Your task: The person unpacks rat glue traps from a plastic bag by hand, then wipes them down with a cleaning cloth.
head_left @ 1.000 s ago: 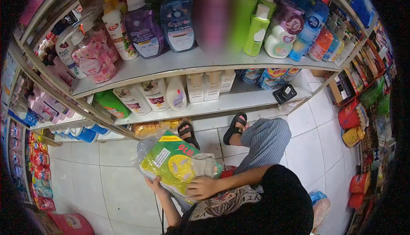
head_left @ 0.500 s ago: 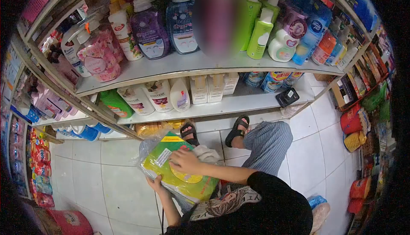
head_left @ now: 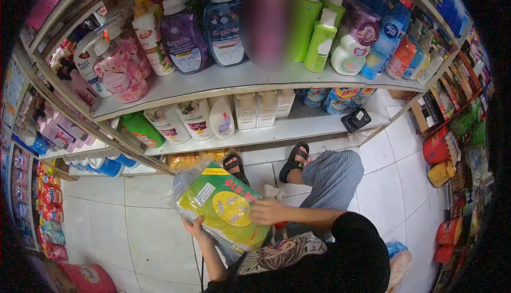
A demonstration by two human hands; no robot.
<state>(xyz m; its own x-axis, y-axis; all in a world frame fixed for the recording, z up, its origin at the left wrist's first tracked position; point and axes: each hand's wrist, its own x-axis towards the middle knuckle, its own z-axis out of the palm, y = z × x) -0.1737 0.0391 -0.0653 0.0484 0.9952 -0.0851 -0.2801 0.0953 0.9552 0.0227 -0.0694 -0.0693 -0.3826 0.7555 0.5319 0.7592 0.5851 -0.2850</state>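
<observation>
A flat green-and-yellow packet in clear plastic (head_left: 205, 208), with a yellow oval and a white barcode label, lies tilted over my lap. My left hand (head_left: 197, 232) grips its lower left edge, thumb on top and the other fingers underneath. My right hand (head_left: 266, 212) is at the packet's right side, beside the oval, with its fingers curled. A pale crumpled cloth (head_left: 273, 192) shows just beyond this hand and seems to be bunched in it; the fingers partly hide the contact. Loose plastic wrap bulges at the packet's left end.
Ahead stands a shelf (head_left: 298, 82) with pump bottles, green bottles (head_left: 320, 40) and other bottles. Shampoo bottles (head_left: 194, 120) and a black device (head_left: 355, 119) sit on the lower shelf. Packed goods (head_left: 52, 197) line the left; a red bag (head_left: 90, 278) lies on the floor.
My right hand has slid right across the packet, uncovering the yellow oval and red lettering. The pale cloth has shifted right with it. My left hand keeps its hold.
</observation>
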